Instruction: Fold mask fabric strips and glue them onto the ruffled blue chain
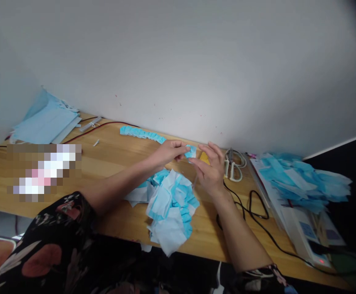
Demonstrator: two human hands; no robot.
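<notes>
My left hand point(174, 152) pinches a small folded piece of blue-and-white nonwoven fabric point(191, 151) between thumb and fingers, above the wooden table. Close to its right side is my right hand point(209, 167), its fingers apart and its thumb tip at or near the piece's lower edge. Below both hands lies a crumpled heap of pleated blue and white fabric point(173, 204). Behind my left hand, a row of small blue folded pieces point(141, 132) runs along the table's back. Something yellow point(204, 157) shows partly behind my right hand.
White-handled scissors point(233, 165) lie right of my right hand, near a coiled pale cable. Black cable point(257, 216) loops across the right side, by a power strip point(308, 245). Blue strips point(303, 179) are piled at right. A stack of blue masks point(45, 122) sits back left.
</notes>
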